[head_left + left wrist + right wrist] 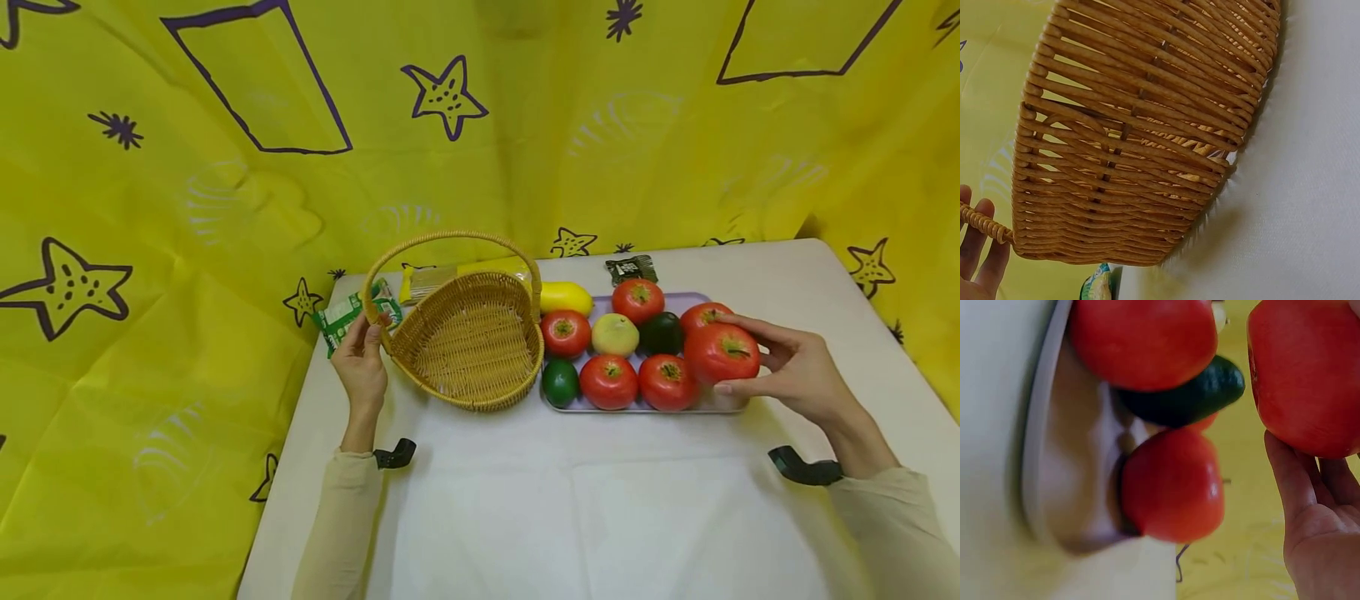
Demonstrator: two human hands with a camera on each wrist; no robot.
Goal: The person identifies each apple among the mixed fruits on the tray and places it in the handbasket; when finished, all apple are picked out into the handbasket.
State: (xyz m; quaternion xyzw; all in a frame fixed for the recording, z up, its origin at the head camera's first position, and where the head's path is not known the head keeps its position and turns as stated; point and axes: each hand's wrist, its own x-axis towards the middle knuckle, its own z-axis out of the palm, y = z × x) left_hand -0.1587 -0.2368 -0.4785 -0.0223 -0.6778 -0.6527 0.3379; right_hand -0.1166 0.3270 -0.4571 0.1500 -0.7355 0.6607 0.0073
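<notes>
My left hand [362, 367] holds the handle of a wicker basket [476, 346] at its left base; the basket's woven bottom shows bare. In the left wrist view, fingers curl at the handle [985, 224]. My right hand [806, 375] grips a red apple [722, 357] by its side, raised above the right end of a lavender tray [693, 298]. On that tray lie several more red apples [609, 382], a dark green avocado [662, 333], a green fruit [559, 382] and a pale yellow round fruit [615, 335].
Behind the basket and tray lie a long yellow fruit or vegetable [567, 297], a yellow noodle-like packet [431, 283] and a small dark packet [632, 269]. A green packet [347, 318] is by the left hand. Patterned yellow cloth [525, 150] hangs behind the white table [525, 500].
</notes>
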